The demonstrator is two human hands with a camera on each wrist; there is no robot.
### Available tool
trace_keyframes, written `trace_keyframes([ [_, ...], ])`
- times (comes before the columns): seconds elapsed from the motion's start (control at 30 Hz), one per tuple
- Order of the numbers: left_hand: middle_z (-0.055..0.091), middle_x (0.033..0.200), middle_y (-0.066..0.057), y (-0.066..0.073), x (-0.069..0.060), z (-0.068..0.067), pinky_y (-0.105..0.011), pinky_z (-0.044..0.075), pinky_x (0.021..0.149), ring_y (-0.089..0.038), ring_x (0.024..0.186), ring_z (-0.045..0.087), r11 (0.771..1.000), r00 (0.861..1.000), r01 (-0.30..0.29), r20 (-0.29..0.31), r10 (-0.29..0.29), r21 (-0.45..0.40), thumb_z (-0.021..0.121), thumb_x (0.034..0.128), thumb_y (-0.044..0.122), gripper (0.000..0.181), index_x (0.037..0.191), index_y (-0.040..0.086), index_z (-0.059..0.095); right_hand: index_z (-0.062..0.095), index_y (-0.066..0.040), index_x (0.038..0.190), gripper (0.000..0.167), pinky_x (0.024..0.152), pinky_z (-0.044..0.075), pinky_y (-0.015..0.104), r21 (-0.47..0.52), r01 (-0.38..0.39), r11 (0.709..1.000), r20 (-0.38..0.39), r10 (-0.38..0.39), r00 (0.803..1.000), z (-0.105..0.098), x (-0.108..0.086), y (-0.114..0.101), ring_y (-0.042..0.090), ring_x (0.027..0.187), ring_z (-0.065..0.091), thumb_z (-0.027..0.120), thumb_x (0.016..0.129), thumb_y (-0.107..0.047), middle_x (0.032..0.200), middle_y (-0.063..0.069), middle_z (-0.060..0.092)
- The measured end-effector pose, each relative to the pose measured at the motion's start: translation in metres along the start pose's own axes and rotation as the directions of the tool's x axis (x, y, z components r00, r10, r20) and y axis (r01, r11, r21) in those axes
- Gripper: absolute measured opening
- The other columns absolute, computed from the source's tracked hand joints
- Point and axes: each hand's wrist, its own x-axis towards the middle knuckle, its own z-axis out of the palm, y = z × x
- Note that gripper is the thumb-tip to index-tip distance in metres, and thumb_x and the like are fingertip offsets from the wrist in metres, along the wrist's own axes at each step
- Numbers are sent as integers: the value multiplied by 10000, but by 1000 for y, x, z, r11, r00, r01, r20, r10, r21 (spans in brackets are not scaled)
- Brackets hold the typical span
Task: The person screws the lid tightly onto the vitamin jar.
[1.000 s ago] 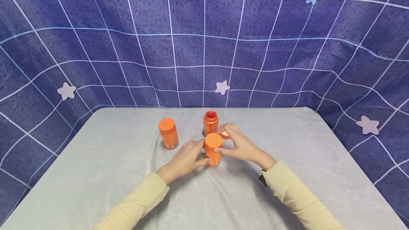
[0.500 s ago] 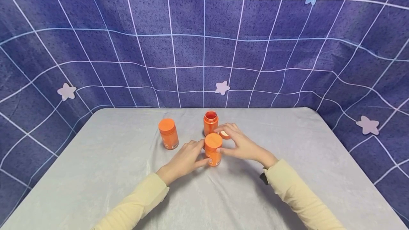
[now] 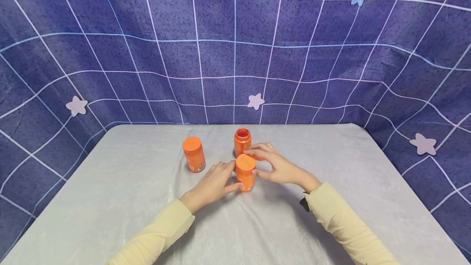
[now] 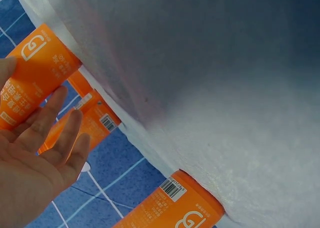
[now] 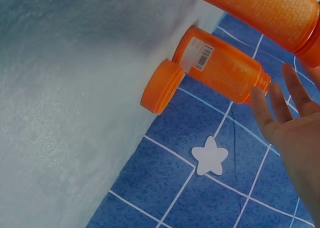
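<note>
An orange bottle stands upright on the table, with its orange cap on top. My left hand holds the bottle's body low down, thumb at the front and fingers behind, as the left wrist view of the same bottle shows. At the cap, my right hand pinches the rim, thumb on the near right side and fingers on the far side. Just behind stands an uncapped orange bottle. Its mouth faces up. A loose orange cap lies beside it, hidden behind my right fingers in the head view.
Another capped orange bottle stands to the left of my left hand. The table has a pale grey cloth. Behind it hangs a blue curtain with white grid lines and stars.
My right fingers have swung a little to the left around the cap's far side, and the thumb has slid slightly back and right. My left hand and the bottle have stayed put.
</note>
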Motion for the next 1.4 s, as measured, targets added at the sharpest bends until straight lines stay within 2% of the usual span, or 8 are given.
trace_keyframes([
  [0.17, 645, 971, -67, 0, 0, 0, -419, 432, 837, -212, 910, 565, 1000, 1000, -2, -2, 2, -1, 651, 812, 410, 487, 1136, 84, 490, 517, -89, 1263, 506, 961, 402, 414, 4, -27, 1000, -11, 27, 1000, 0, 0, 0, 184, 1191, 379, 681, 786, -131, 1274, 37, 491],
  [0.37, 649, 964, -62, 0, 0, 1, -418, 437, 827, -220, 919, 572, 1000, 1000, -11, -12, 11, 4, 651, 813, 403, 445, 1091, 93, 494, 532, -134, 1207, 473, 949, 394, 413, -34, -26, 999, -50, 24, 998, 2, 0, 0, 170, 1161, 400, 704, 775, -220, 1231, 1, 515],
  [0.5, 647, 957, -58, 0, 0, 1, -416, 435, 827, -219, 914, 572, 1000, 1000, -12, -15, 12, 7, 651, 813, 403, 440, 1084, 93, 494, 532, -125, 1156, 453, 934, 408, 389, -48, -24, 999, -85, 20, 996, 5, 0, -1, 166, 1136, 410, 715, 768, -271, 1199, 6, 526],
  [0.83, 645, 915, -50, 1, 0, 2, -405, 442, 786, -215, 872, 573, 999, 999, -31, -32, 32, 26, 658, 808, 393, 413, 1043, 97, 492, 515, -110, 1084, 438, 906, 428, 342, -60, -30, 998, -144, 21, 989, 11, 0, -1, 160, 1121, 398, 732, 745, -285, 1163, 56, 525],
  [1.13, 643, 920, -52, 0, 0, 2, -406, 443, 786, -215, 878, 572, 999, 999, -30, -21, 30, 26, 657, 809, 397, 421, 1049, 95, 490, 525, -112, 1153, 477, 938, 407, 374, -56, -32, 998, -100, 26, 995, 9, 0, 2, 169, 1149, 388, 726, 757, -286, 1197, 25, 519],
  [1.4, 644, 939, -57, -1, 1, 2, -417, 438, 813, -222, 907, 570, 1000, 1000, -25, -14, 25, 14, 652, 813, 399, 434, 1069, 89, 487, 488, -79, 1270, 526, 953, 418, 386, 21, -21, 1000, -12, 21, 1000, 4, 1, 3, 185, 1190, 366, 689, 796, -184, 1286, 24, 473],
])
